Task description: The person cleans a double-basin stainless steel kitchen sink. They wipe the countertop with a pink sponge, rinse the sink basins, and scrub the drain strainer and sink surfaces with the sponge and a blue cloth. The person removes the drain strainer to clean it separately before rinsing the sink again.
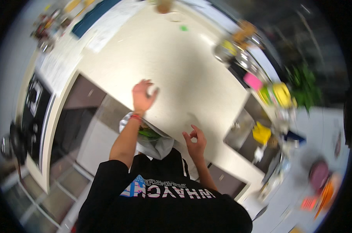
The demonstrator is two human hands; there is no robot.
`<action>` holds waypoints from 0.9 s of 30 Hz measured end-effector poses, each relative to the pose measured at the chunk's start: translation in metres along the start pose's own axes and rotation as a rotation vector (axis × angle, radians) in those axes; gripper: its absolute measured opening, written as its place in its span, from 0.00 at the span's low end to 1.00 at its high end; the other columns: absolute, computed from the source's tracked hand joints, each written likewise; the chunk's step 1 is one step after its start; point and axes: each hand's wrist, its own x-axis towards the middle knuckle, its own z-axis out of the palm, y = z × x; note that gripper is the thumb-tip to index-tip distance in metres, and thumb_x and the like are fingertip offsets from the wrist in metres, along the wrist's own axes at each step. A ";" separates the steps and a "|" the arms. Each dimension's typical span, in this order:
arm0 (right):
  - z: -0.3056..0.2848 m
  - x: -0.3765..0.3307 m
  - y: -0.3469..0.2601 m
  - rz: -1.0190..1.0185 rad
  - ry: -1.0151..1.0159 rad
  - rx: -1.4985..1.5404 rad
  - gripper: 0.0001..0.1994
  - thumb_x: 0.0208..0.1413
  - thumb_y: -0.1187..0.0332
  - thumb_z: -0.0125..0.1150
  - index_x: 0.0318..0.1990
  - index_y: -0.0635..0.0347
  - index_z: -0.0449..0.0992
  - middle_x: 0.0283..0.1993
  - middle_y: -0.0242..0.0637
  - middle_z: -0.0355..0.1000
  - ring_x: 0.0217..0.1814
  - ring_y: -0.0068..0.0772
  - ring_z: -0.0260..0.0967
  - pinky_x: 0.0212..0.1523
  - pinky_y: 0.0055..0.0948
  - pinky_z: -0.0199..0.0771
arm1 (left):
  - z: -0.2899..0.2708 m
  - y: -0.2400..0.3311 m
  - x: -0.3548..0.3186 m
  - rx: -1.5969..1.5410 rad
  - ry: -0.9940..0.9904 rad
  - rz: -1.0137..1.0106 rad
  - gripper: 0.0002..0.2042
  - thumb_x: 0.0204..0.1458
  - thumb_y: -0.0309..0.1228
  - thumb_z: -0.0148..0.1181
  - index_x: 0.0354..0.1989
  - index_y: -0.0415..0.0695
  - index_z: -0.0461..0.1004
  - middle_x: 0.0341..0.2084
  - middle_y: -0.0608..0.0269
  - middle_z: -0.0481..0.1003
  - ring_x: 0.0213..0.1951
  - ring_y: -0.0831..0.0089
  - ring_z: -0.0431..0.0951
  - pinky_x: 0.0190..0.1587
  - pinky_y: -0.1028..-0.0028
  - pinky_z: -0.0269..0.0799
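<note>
Black shirt [164, 213] nearest. Left hand [143, 98] open, fingers curved, over the counter [164, 58]; on its near side, a grey bag [160, 149] of greens [148, 134], partly behind the forearm [123, 145]. Right hand [196, 143] loosely open; to its right, a sink [244, 124] and yellow cloth [262, 133].

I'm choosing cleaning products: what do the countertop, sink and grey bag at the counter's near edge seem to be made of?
Countertop: probably stone composite or laminate; smooth, cream, softly shiny.
Sink: likely stainless steel, satin-looking; it's grey with dull reflections.
Grey bag: perhaps thin plastic, matte; it folds softly, though blur leaves fabric possible.
</note>
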 end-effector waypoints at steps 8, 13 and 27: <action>-0.143 -0.203 0.027 0.184 0.535 0.005 0.14 0.56 0.67 0.61 0.45 0.68 0.75 0.33 0.42 0.77 0.39 0.37 0.75 0.46 0.31 0.71 | -0.019 0.021 -0.069 -0.798 -0.024 -0.210 0.13 0.60 0.35 0.55 0.25 0.40 0.74 0.20 0.68 0.71 0.25 0.79 0.67 0.32 0.76 0.65; -0.064 -0.427 0.200 0.580 0.712 0.317 0.16 0.59 0.58 0.57 0.38 0.66 0.77 0.32 0.33 0.76 0.33 0.22 0.69 0.36 0.25 0.70 | -0.003 0.114 -0.259 -0.788 -0.778 0.140 0.18 0.61 0.37 0.44 0.24 0.38 0.73 0.20 0.61 0.71 0.24 0.73 0.73 0.31 0.73 0.67; 0.110 -0.808 0.287 1.250 0.858 0.631 0.21 0.57 0.53 0.57 0.41 0.67 0.78 0.29 0.40 0.76 0.28 0.32 0.73 0.30 0.28 0.73 | 0.067 0.083 -0.530 0.440 -1.938 0.388 0.19 0.53 0.43 0.52 0.24 0.37 0.75 0.20 0.53 0.76 0.22 0.63 0.75 0.27 0.65 0.70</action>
